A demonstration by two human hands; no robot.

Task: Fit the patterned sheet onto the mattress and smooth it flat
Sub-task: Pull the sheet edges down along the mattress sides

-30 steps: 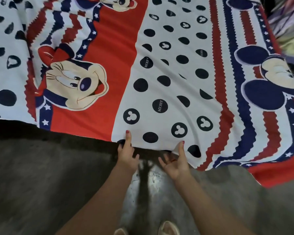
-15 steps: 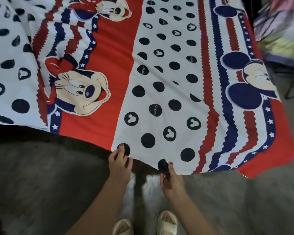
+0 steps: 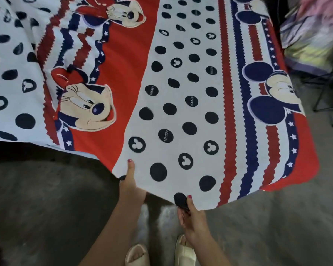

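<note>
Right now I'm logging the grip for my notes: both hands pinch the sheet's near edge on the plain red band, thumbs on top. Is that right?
Not quite. The head view shows the left hand and right hand gripping the near edge of the sheet on its white band with dark dots, not the red one. The left thumb lies just beside the red band's border. Thumbs are on top, as you say.

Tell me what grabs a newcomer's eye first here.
The bright patterned sheet fills the upper frame, with a big cartoon mouse face on its red band at left. At its near edge, the left hand and right hand each pinch the hem, above two pale sandals on the grey floor.
</note>
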